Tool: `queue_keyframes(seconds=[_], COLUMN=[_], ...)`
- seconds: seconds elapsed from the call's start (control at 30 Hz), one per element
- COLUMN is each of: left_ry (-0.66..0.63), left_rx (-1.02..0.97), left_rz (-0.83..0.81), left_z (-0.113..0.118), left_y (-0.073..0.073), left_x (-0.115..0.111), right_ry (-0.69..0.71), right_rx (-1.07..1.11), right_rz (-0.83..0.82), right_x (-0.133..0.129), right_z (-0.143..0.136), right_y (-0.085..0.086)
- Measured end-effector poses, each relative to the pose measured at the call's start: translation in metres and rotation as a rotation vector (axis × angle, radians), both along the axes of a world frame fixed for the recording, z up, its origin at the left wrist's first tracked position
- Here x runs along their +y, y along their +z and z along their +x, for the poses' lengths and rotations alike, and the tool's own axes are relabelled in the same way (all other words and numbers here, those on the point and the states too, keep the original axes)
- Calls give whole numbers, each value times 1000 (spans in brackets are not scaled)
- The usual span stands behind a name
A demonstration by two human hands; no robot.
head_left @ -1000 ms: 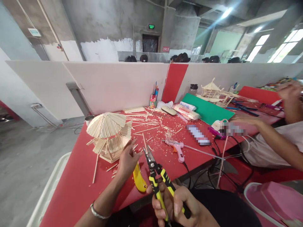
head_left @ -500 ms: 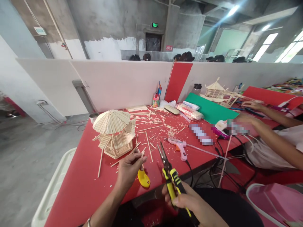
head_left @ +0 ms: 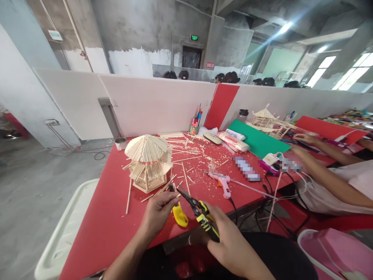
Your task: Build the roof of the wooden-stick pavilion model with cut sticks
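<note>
My left hand (head_left: pixel 157 212) is closed in a pinch on a short wooden stick (head_left: pixel 177 196) near the table's front. My right hand (head_left: pixel 229 237) grips black-and-yellow long-nose pliers (head_left: pixel 201 214). The jaws point left and reach the stick at my left fingertips; whether they touch it I cannot tell. Beneath the jaws lies a yellow utility knife (head_left: pixel 180 217), partly covered. Just beyond my left hand stands a model pavilion (head_left: pixel 147 149) built of wooden sticks, with a pointed roof. Loose sticks (head_left: pixel 185 178) lie beside it.
A pink glue gun (head_left: pixel 222 182) with a cable lies to the right on the red table (head_left: pixel 101 217). Wood scraps, packs of sticks (head_left: pixel 233 142), a green board (head_left: pixel 258 136) and a pen cup (head_left: pixel 194 128) are behind. At right, a co-worker's arms (head_left: pixel 323 171) rest over the table.
The pliers have swung left, and their jaws have come from upright beside the knife to the stick in my left hand. My view has shifted slightly left.
</note>
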State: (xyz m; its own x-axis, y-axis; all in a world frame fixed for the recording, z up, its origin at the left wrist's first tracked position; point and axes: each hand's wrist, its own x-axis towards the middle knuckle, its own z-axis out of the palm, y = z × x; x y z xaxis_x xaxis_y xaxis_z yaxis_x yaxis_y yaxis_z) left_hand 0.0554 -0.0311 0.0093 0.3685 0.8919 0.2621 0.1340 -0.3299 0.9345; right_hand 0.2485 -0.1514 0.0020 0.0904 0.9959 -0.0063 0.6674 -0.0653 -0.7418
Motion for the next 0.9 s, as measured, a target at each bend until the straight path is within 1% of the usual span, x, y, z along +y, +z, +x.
queue_keyframes(seconds=[0.1,0.2,0.3,0.47,0.6,0.73,0.8,0.87,0.9], left_ry=[-45,-73,-94,-151,-180,-198,-163,-106,-85], left_rx=[65,74,79,129,158,159,131,92,74], left_rz=[89,84,96,176,179,121,40,-87,-154], left_z=[-3,-5,-6,-6,-6,-2,2,4,5], left_y=[3,5,7,10,11,13,12,10,9], left_x=[2,4,5,4,5,5,3,2,1], right_ry=[17,17,24,107,142,141,111,27,-36], right_rx=[-69,-88,-83,30,113,156,150,63,-22], right_rz=[-24,-10,-5,-15,2,-34,-53,-70,-88], right_x=[2,5,5,4,2,-1,2,10,16], right_z=[-1,-2,-3,-1,-2,-6,-5,-2,1], right_y=[6,11,12,14,20,19,15,10,7])
